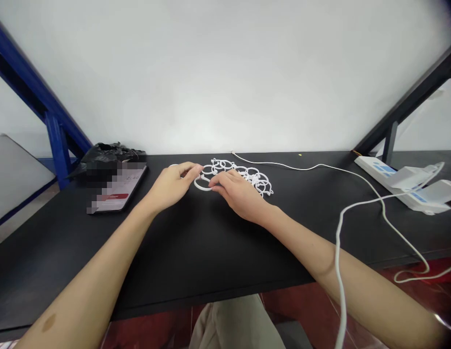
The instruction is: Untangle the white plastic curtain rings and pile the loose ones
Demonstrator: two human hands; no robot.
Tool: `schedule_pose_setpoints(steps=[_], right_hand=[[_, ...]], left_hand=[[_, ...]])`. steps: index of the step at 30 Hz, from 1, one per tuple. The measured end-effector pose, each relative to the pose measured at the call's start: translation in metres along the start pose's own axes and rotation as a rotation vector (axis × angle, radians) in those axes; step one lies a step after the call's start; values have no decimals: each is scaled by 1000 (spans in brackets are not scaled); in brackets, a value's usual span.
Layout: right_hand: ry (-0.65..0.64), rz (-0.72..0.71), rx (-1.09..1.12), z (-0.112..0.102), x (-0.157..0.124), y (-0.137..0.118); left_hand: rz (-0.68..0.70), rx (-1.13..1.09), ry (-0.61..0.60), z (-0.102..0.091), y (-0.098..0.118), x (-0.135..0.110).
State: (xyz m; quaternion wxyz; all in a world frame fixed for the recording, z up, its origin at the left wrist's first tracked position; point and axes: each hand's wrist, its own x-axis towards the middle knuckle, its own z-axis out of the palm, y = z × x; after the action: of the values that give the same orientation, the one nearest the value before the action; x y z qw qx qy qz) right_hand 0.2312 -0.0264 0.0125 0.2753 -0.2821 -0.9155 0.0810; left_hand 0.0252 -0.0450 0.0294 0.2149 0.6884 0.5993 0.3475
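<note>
Several white rings with small eyelets, like curtain rings, lie in a loose heap [260,182] on the black table, just beyond my hands. My right hand [242,196] is closed in a pinch on the near edge of one white ring [202,188], at the left of the heap. Close by on the left, my left hand [172,184] has its thumb and forefinger drawn together, its fingertips next to that same ring. A bit of white shows behind the left hand's knuckles; what its fingers hold is mostly hidden.
To the left a phone [120,189] with a lit screen lies before a crumpled black plastic bag [111,152]. A white power strip [396,184] with plugs sits on the right. A white cable [340,242] crosses over my right forearm. Blue frame bars [58,140] rise at the left.
</note>
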Motion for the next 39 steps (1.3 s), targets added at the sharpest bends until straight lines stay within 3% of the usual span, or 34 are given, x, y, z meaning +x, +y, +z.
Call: schedule_pose_setpoints(steps=[3, 6, 9, 15, 20, 27, 30, 33, 36, 39], right_hand=[[39, -36, 101, -1, -1, -2], [112, -39, 166, 0, -1, -2], [170, -15, 224, 0, -1, 0], [152, -35, 219, 1, -1, -1], [162, 58, 204, -1, -3, 3], [443, 318, 0, -25, -2, 36], [373, 394, -73, -32, -2, 44], [163, 388, -172, -30, -4, 47], [-18, 313, -271, -24, -7, 47], [-68, 274, -311, -18, -9, 47]], left_hand=[[-92, -427, -212, -1, 1, 0], [-115, -662, -259, -2, -4, 0], [-130, -771, -269, -3, -7, 1], [-80, -820, -297, -1, -6, -1], [-94, -883, -141, -3, -6, 2], [-54, -952, 278, -15, -14, 11], [-83, -742, 525, -18, -23, 16], [-131, -199, 660, -19, -30, 17], [-138, 251, 490, -16, -33, 14], [-142, 477, 340, -11, -32, 10]])
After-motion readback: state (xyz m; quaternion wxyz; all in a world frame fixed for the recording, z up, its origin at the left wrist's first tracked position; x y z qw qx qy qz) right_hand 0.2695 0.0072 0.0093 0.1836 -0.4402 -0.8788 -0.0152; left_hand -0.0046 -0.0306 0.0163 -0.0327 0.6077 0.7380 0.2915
